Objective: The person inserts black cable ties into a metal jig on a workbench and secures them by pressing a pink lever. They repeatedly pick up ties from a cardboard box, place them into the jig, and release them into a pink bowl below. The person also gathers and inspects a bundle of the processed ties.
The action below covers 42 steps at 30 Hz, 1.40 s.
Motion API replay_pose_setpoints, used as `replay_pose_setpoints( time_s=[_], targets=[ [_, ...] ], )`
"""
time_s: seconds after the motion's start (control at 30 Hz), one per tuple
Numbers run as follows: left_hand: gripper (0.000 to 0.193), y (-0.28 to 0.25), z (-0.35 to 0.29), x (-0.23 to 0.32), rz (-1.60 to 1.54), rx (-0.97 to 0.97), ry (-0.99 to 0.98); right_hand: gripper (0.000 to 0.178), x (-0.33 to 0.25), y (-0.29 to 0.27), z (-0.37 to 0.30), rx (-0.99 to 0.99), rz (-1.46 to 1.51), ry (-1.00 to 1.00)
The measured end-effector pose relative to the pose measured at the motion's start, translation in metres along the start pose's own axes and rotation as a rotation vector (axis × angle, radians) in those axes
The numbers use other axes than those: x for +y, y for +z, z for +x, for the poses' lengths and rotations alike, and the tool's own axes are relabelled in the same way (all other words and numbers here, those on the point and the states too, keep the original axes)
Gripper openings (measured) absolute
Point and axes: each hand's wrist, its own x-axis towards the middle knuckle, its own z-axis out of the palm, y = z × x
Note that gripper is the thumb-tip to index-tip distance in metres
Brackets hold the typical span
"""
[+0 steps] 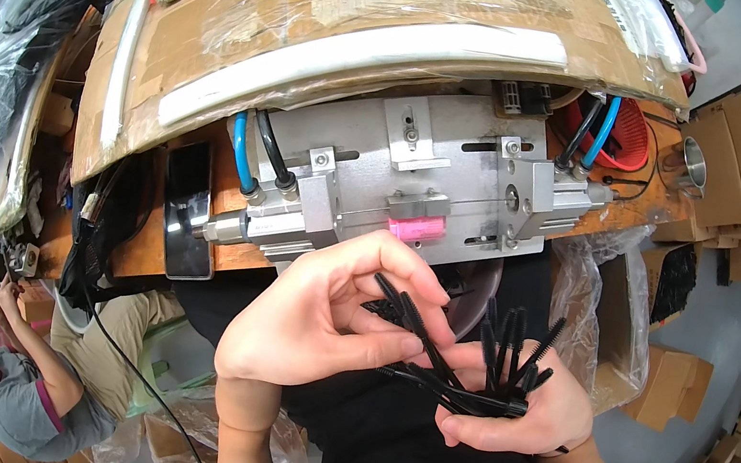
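I see a cluster of black brushes [503,406], thin sticks with fine bristles along their heads, on the near side of the silver fixture [465,154]. Several fan upward toward the fixture, their bristled heads apart; the others lie crossed, with their dark stems bunched together. I can't count them where they overlap.

My left hand [305,308] is in front of the fixture's near edge, wrist below it and palm turned inward, with the fingers [395,260] arched over and the thumb reaching across beneath. My right hand [550,410] is farther from the fixture, to its near right, palm upward and cupped.

The left fingers curl in to meet the thumb, pinching a couple of brushes that slant down between them toward the other hand. The right fingers close beneath the main bunch, with the thumb along its lower side; the upright heads stick out above the palm.

Beyond both hands, a pink block [418,227] sits at the fixture's near middle. To the fixture's left, a dark phone [188,208] lies on the wooden bench [123,252].
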Motion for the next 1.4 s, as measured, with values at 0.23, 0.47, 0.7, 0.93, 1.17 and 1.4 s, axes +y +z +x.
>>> replay_pose_setpoints(
  time_s=[0.23, 0.47, 0.7, 0.93, 1.17, 1.4],
  targets=[
    [0.031, -0.002, -0.002, -0.015, -0.082, 0.0, 0.172, 0.033, -0.003, -0.002, -0.001, -0.033, -0.018, 0.014],
    [0.031, -0.001, 0.0, -0.033, -0.204, 0.003, 0.364, 0.037, 0.001, 0.0, 0.0, -0.054, 0.024, -0.049],
    [0.031, 0.004, -0.002, -0.034, -0.24, 0.063, 0.341, 0.034, -0.002, 0.003, -0.001, -0.002, -0.186, -0.114],
    [0.032, 0.008, -0.002, -0.033, -0.193, 0.103, 0.338, 0.047, 0.006, 0.005, -0.001, 0.061, -0.351, -0.371],
    [0.032, 0.015, -0.003, -0.031, -0.113, 0.178, 0.297, 0.05, 0.005, 0.005, -0.003, 0.106, -0.451, -0.418],
    [0.029, 0.018, -0.001, -0.03, -0.099, 0.19, 0.302, 0.047, 0.009, 0.004, 0.001, 0.137, -0.424, -0.445]
  ],
)
